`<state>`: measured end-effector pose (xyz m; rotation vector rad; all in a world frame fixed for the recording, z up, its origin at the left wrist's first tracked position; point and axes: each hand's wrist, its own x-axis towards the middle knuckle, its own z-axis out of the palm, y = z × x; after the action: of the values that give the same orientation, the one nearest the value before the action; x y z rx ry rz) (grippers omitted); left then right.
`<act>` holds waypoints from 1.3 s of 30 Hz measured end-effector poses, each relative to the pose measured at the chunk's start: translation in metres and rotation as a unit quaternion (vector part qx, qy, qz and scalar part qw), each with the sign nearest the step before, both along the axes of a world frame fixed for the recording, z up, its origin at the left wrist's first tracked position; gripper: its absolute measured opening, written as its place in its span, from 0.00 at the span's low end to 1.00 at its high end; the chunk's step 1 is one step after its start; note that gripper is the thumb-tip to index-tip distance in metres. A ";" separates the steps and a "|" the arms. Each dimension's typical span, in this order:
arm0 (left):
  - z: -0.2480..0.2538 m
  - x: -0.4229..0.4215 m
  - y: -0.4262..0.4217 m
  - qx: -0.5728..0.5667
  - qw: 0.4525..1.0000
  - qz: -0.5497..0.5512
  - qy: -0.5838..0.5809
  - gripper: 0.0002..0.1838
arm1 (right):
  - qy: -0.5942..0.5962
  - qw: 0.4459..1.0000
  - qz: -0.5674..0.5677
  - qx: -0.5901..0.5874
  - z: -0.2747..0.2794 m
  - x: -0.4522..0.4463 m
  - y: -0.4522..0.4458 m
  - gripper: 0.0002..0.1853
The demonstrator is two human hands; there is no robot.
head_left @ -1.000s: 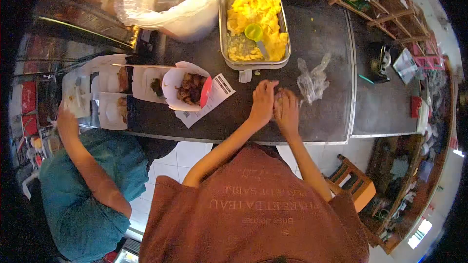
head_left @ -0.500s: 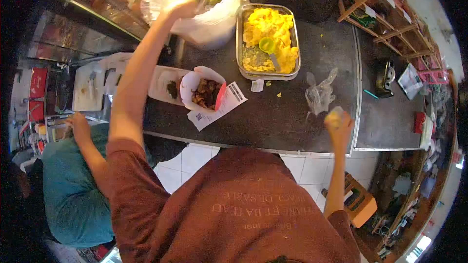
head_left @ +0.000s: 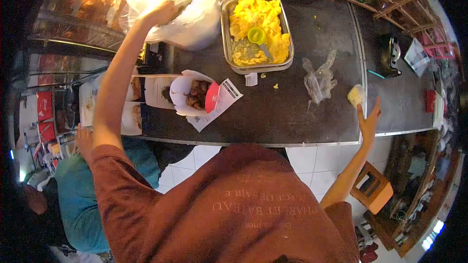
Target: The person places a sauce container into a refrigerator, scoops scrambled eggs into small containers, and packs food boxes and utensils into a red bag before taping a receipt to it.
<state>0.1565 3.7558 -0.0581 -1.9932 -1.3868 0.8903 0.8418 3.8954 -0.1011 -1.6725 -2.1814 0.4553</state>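
Right hand [head_left: 369, 117] was at a yellow lump [head_left: 356, 95], fingers spread.
A nudge risked rolling it; left hand's [head_left: 163, 13] grip by the bag [head_left: 197, 34] couldn't be told.

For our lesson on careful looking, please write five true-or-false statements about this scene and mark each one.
1. The green scoop lies in the metal tray. True.
2. The red-flapped carton has nothing in it. False: the red-flapped carton holds dark brown food.
3. The left hand is at the large plastic bag. True.
4. The right hand is clenched in a fist. False: the right hand has its fingers spread.
5. The small yellow packet is left of the crumpled clear plastic in the picture. False: the packet is to its right, by the right hand.
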 end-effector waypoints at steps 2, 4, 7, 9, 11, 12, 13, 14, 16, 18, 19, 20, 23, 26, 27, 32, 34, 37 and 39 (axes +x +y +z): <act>0.073 0.087 -0.013 0.133 0.890 0.173 -0.401 0.16 | 0.071 0.997 0.001 -0.026 0.016 -0.013 -0.006 0.41; 0.116 0.180 -0.031 0.171 0.841 0.145 -0.492 0.12 | 0.296 0.945 0.090 -0.104 0.052 -0.069 -0.037 0.36; 0.125 0.300 -0.047 -0.017 0.741 0.119 -0.660 0.10 | 0.617 0.706 0.173 -0.303 0.097 -0.172 -0.110 0.29; 0.082 0.336 -0.040 -0.178 0.436 0.021 -0.882 0.20 | 0.568 0.721 0.213 -0.333 0.093 -0.184 -0.124 0.26; 0.070 0.367 -0.060 0.004 0.532 0.041 -0.846 0.22 | 0.427 0.809 0.259 -0.311 0.062 -0.172 -0.114 0.25; 0.065 0.384 -0.073 0.095 0.570 0.052 -0.814 0.24 | 0.425 0.818 0.222 -0.320 0.058 -0.160 -0.108 0.21; 0.059 0.393 -0.083 0.184 0.603 0.063 -0.774 0.26 | 0.422 0.825 0.183 -0.329 0.053 -0.146 -0.099 0.17; 0.048 0.388 -0.097 0.181 0.607 0.075 -0.770 0.23 | 0.379 0.884 0.139 -0.235 0.044 -0.132 -0.084 0.15; 0.029 0.384 -0.137 0.256 0.521 0.185 -0.793 0.19 | 0.290 0.952 0.067 -0.073 0.013 -0.093 -0.039 0.14; -0.010 0.387 -0.178 0.374 0.415 0.365 -0.744 0.18 | 0.132 0.985 0.049 0.102 -0.018 -0.062 -0.002 0.14; -0.047 0.384 -0.196 0.417 0.405 0.447 -0.680 0.20 | 0.012 0.976 0.059 0.210 -0.027 -0.053 0.010 0.14; -0.077 0.375 -0.209 0.424 0.452 0.446 -0.646 0.20 | -0.106 0.941 0.070 0.315 -0.030 -0.050 0.017 0.14; -0.125 0.344 -0.225 0.439 0.547 0.429 -0.569 0.21 | 0.092 0.976 0.127 0.151 0.023 -0.112 -0.053 0.13; -0.128 0.325 -0.207 0.443 0.484 0.426 -0.623 0.23 | 0.148 0.908 0.375 -0.118 -0.009 -0.181 -0.137 0.10; -0.128 0.321 -0.204 0.441 0.462 0.427 -0.641 0.24 | 0.151 0.865 0.466 -0.110 -0.028 -0.209 -0.166 0.12; -0.128 0.315 -0.190 0.425 0.362 0.409 -0.722 0.27 | 0.046 0.835 0.548 -0.009 -0.103 -0.264 -0.224 0.23; -0.127 0.314 -0.189 0.416 0.286 0.393 -0.769 0.29 | -0.003 0.810 0.586 0.010 -0.103 -0.251 -0.212 0.24; -0.117 0.312 -0.190 0.394 -0.024 0.269 -0.879 0.31 | 0.008 0.785 0.620 0.019 -0.087 -0.204 -0.181 0.24; -0.103 0.312 -0.187 0.341 -0.221 0.149 -0.901 0.32 | -0.037 0.788 0.615 0.006 -0.087 -0.204 -0.174 0.23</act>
<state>0.4689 3.5693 -0.1608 -0.0949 0.9361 2.3013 0.6381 3.7213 -0.1881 0.0111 -3.0414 0.6502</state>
